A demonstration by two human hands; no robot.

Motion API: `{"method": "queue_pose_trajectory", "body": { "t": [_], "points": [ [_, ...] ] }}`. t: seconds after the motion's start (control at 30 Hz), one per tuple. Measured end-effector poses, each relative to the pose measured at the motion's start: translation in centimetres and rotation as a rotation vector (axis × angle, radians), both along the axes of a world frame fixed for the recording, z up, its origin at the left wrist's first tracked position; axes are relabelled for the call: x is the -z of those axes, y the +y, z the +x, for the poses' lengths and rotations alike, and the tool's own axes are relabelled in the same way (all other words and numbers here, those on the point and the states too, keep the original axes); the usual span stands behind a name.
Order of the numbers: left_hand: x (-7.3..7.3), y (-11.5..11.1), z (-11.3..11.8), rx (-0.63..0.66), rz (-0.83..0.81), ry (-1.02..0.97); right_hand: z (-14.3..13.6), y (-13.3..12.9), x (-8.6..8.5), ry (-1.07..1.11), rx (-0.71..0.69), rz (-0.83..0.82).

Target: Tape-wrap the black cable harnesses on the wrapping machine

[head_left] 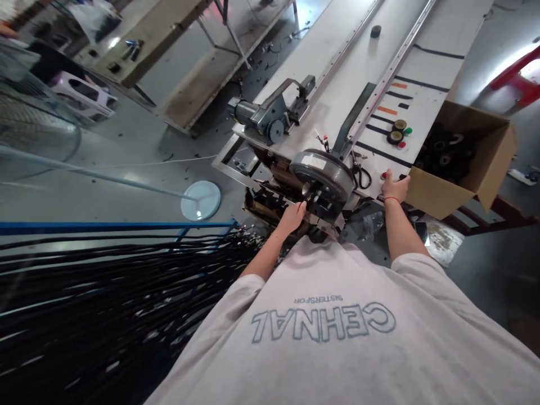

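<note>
My left hand [293, 216] is closed at the near edge of the machine, beside the round grey wheel [323, 171]; what its fingers pinch is too small to make out. At the near right corner of the white table [379, 157], my right hand [395, 187] lies beside a red button [383, 175], its fingers bent around something dark that I cannot make out. Black scissors [361, 175] rest between the wheel and my right hand. Farther back on the table are tape rolls [395, 136], a green button [407, 131] and black strips [383, 148].
An open cardboard box [441, 194] with dark rolls stands against the table's right side. A motor unit [274, 121] sits at the left edge. Many black cables [126, 304] hang at the lower left. A round white stand base [201, 200] is on the floor.
</note>
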State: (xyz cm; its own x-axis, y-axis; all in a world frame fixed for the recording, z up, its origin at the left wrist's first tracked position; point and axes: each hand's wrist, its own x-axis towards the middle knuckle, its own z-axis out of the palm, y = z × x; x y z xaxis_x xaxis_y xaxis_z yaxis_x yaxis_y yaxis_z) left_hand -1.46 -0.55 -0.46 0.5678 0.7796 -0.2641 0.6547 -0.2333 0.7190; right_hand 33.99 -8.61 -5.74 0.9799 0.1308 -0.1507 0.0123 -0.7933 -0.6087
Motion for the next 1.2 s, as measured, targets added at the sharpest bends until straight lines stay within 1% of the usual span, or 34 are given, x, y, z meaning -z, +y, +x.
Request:
{"method": "queue_pose_trajectory", "body": {
  "t": [0.1,0.17,0.23,0.3,0.37,0.43,0.5,0.63,0.77,0.83,0.97,1.03,1.1,1.2],
  "points": [
    [0.4,-0.2,-0.9,-0.019,-0.103,-0.079,0.0,0.0,-0.1,-0.004,-0.004,0.002],
    [0.7,-0.7,-2.5,-0.007,-0.182,-0.135,0.0,-0.1,-0.2,-0.001,-0.011,0.004],
    [1.0,-1.3,-4.7,0.002,-0.237,-0.126,0.0,-0.2,-0.3,0.003,-0.016,-0.002],
    [1.3,-2.3,-6.5,-0.023,-0.235,-0.074,0.1,-0.3,-0.3,0.003,-0.017,-0.007],
    [1.5,-3.2,-7.4,-0.065,-0.190,-0.043,0.3,-0.3,-0.1,0.004,-0.019,-0.007],
    [1.6,-4.0,-7.2,-0.095,-0.143,-0.050,0.4,-0.4,0.1,0.010,-0.024,-0.010],
    [1.6,-4.3,-6.4,-0.124,-0.112,-0.058,0.5,-0.3,0.2,0.016,-0.026,-0.018],
    [1.4,-3.8,-5.2,-0.153,-0.081,-0.041,0.5,-0.3,0.3,0.011,-0.031,-0.026],
    [1.5,-3.2,-5.0,-0.168,-0.056,-0.056,0.2,-0.3,-0.1,0.005,-0.034,-0.026],
    [1.6,-3.3,-5.0,-0.160,-0.076,-0.085,0.0,-0.3,-0.3,0.005,-0.032,-0.019],
    [2.3,-4.1,-5.6,-0.096,-0.175,-0.154,0.0,-0.3,-0.4,0.004,-0.032,-0.004],
    [2.6,-4.5,-6.4,-0.101,-0.186,-0.146,0.0,-0.3,-0.4,0.005,-0.035,-0.013],
    [2.7,-5.0,-7.2,-0.115,-0.185,-0.097,0.1,-0.3,-0.3,0.002,-0.038,-0.022],
    [2.7,-5.5,-7.9,-0.156,-0.170,-0.055,0.2,-0.3,-0.2,-0.005,-0.040,-0.017]
  ]
}}
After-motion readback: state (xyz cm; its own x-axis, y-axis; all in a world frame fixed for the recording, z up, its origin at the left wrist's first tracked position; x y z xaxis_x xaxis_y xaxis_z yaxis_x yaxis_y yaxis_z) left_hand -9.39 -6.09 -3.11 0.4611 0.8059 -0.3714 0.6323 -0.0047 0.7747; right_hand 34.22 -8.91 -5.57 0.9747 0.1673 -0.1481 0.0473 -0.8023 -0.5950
